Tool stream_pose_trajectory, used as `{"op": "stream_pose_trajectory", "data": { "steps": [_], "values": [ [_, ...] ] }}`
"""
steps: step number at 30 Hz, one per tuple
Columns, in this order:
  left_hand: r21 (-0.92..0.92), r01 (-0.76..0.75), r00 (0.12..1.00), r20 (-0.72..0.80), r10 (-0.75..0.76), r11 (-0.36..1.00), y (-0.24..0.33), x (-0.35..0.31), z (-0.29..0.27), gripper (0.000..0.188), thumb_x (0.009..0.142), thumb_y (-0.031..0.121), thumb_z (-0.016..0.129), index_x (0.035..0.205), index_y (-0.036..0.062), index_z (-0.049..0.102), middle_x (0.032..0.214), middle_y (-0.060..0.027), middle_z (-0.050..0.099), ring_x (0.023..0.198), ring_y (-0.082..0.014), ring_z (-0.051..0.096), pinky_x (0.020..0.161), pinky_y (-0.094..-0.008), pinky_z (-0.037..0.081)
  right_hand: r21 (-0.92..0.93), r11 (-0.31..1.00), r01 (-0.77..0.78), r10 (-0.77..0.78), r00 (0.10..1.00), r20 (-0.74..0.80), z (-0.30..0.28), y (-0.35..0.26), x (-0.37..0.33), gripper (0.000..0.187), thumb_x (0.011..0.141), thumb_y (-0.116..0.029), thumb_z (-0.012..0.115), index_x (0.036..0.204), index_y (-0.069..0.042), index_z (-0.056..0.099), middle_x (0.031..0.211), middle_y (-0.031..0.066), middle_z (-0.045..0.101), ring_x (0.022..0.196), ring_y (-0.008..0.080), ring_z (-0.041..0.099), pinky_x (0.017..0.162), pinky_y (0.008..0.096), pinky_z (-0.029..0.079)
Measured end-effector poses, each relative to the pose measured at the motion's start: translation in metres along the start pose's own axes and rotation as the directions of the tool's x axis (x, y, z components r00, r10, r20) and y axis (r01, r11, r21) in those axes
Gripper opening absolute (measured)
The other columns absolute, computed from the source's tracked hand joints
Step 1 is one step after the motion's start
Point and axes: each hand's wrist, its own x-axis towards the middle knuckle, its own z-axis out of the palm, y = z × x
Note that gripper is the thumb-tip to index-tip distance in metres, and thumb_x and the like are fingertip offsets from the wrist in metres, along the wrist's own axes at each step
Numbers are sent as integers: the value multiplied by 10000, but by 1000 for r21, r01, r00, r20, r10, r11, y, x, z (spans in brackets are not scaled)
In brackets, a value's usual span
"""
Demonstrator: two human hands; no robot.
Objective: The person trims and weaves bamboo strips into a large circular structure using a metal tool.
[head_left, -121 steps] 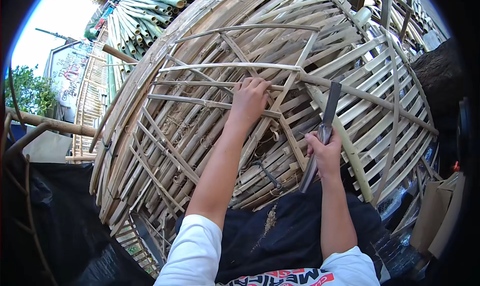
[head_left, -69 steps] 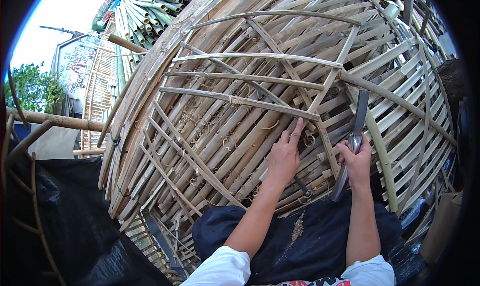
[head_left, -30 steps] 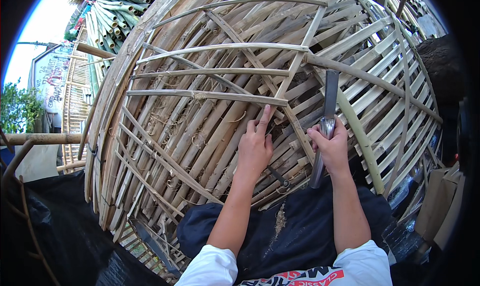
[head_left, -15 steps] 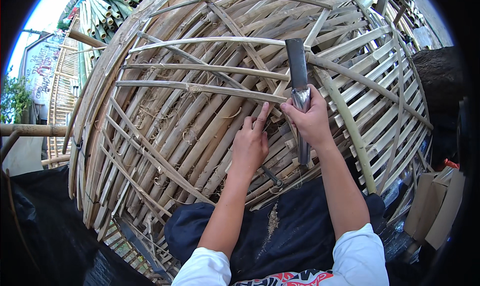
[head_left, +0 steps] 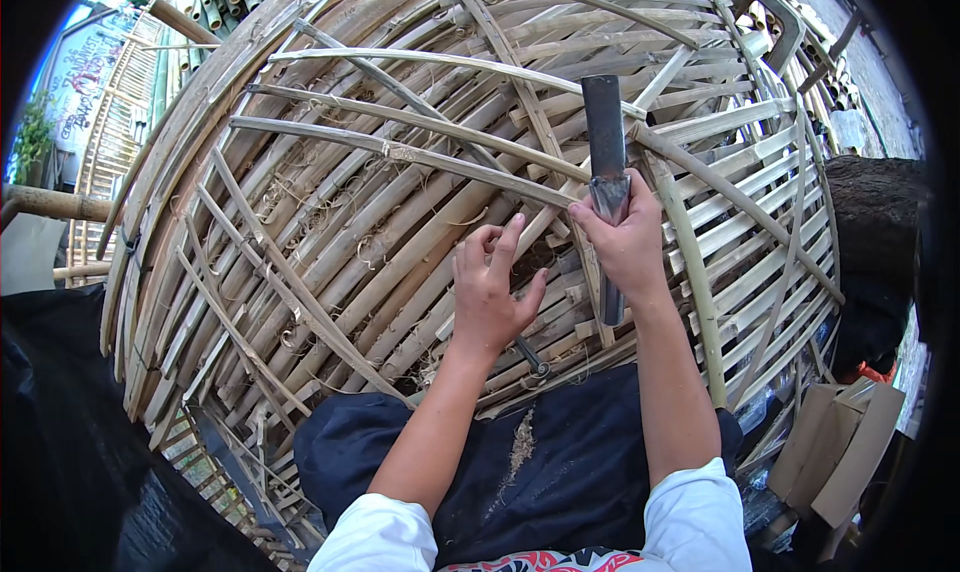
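My right hand (head_left: 628, 240) grips a short, broad knife (head_left: 603, 122) held upright. Its dark, blunt-ended part points away from me, and a shiny wrapped section shows at my fingers. Next to my right thumb lies the end of a long bamboo strip (head_left: 430, 159); whether the thumb presses on it I cannot tell. My left hand (head_left: 492, 292) hovers over split bamboo just left of the knife, holding nothing, with fingers bent and thumb spread. Two more bamboo strips (head_left: 420, 118) run roughly alongside, farther from me.
Stacked split bamboo (head_left: 400, 232) with curled shavings spreads before me. A greenish pole (head_left: 697, 282) and pale slats (head_left: 750, 212) lie to the right. An open cardboard box (head_left: 835, 447) sits at lower right. Dark cloth (head_left: 570, 462) covers my lap, with shavings on it.
My left hand has drawn back from the bamboo strip's end, its index finger no longer pointing at it and its thumb spreading out. The knife stays in my right hand. The view has shifted slightly.
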Motion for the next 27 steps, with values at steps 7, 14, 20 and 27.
{"op": "stream_pose_trajectory", "data": {
  "steps": [7, 14, 20, 27],
  "values": [
    [-38, -137, 979, -154, 130, 990, 11, 43, 11, 440, 731, 230, 851, 1131, 117, 706, 1045, -43, 638, 1045, -257, 568, 887, -407, 409, 50, 999, -6, 5, 1000, 29, -4, 2, 1, 241, 850, -15, 763, 972, -53, 559, 818, -20, 624, 717, 32, 586, 644, 209, 476],
    [-116, -239, 962, -167, 218, 964, -6, 69, 27, 219, 697, 178, 843, 887, 129, 745, 897, 9, 693, 984, -211, 624, 891, -386, 434, 28, 999, 32, -35, 996, 86, 1, -2, 2, 248, 845, 1, 765, 971, -44, 556, 824, -7, 641, 723, 40, 593, 656, 210, 488],
    [-165, -345, 939, -74, 337, 924, -17, 79, 20, 184, 708, 167, 837, 865, 146, 742, 905, 16, 695, 964, -202, 635, 894, -378, 434, 47, 999, 5, -8, 997, 77, -1, 0, 1, 251, 845, -10, 774, 969, -46, 558, 824, -15, 637, 734, 36, 589, 664, 208, 485],
    [-243, -421, 907, -121, 403, 874, -23, 85, 26, 181, 701, 124, 839, 852, 135, 741, 912, 5, 701, 927, -182, 662, 991, -403, 425, 34, 999, 21, -23, 998, 66, 0, 1, 2, 257, 842, -39, 788, 974, -36, 568, 825, -10, 642, 745, 45, 598, 676, 222, 494]
  ]
}}
